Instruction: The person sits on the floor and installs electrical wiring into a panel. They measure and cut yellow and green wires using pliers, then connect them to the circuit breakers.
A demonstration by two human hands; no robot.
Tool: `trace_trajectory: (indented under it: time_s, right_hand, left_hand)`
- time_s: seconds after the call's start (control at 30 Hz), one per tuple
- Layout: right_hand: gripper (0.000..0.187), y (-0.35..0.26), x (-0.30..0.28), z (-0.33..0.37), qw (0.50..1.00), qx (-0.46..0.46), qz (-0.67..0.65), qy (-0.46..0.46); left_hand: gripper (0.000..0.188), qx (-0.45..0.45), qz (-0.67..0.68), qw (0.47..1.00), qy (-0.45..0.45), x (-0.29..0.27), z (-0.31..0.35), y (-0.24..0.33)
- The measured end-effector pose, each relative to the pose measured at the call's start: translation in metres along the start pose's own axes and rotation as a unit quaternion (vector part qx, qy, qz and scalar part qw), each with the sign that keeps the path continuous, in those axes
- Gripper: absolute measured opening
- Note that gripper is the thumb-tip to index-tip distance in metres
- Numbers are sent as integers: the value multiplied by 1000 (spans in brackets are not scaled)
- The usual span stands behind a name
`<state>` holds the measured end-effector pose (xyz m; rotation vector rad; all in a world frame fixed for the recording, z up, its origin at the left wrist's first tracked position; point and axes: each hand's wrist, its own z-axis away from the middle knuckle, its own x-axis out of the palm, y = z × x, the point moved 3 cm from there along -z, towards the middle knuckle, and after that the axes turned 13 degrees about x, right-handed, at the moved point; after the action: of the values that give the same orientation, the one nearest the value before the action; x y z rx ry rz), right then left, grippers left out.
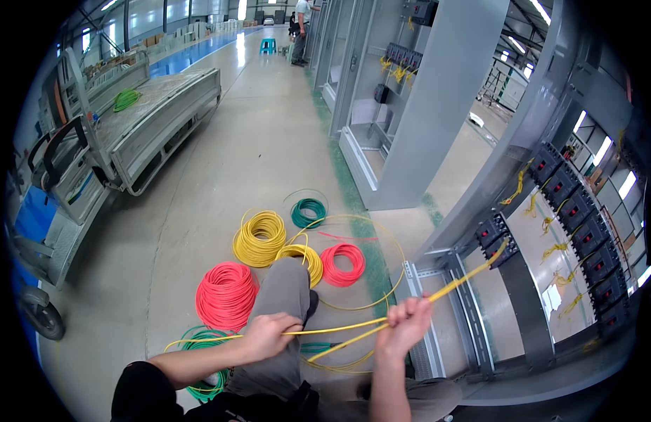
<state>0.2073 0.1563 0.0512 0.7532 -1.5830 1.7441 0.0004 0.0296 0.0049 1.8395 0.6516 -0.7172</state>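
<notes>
My left hand (271, 335) is closed around a thin yellow wire (339, 328), above my bent knee. The wire stretches across to my right hand (408, 325), which grips it together with a second yellow length whose loose end points down and left. Beyond my right hand the yellow strands run as a bundle (466, 277) up to a black circuit breaker (493, 235) in the grey cabinet frame (452, 309). Whether the far ends are fastened there is too small to tell.
Coils of yellow (259, 238), red (226, 295), dark green (308, 212) and green wire (204, 344) lie on the floor around my leg. A flatbed cart (164, 105) stands at the left. Several breakers (589, 235) line the cabinet at right. A person (301, 32) stands far off.
</notes>
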Motion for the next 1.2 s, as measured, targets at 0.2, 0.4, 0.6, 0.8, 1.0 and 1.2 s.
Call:
trace_trajectory:
  time_s: [0.2, 0.4, 0.6, 0.8, 1.0, 1.2]
  right_hand:
    - [26, 37, 10, 40, 996, -2, -82, 34]
    - [29, 57, -41, 46, 983, 175, -58, -2]
    - [27, 1, -141, -1, 980, 138, -35, 137]
    - [21, -35, -181, -33, 987, 71, -63, 128]
    - [12, 33, -147, 15, 978, 208, -10, -11]
    - [15, 82, -123, 67, 947, 322, -6, -8]
  left_hand:
    - [16, -8, 161, 987, -18, -23, -61, 83]
    - [13, -48, 162, 984, -47, 9, -16, 49]
    - [17, -123, 153, 965, -172, 25, 49, 17]
    - [21, -116, 163, 972, -125, 18, 71, -12]
    - [24, -275, 299, 905, -123, 13, 58, -26]
    - [17, -224, 272, 925, -143, 50, 20, 0]
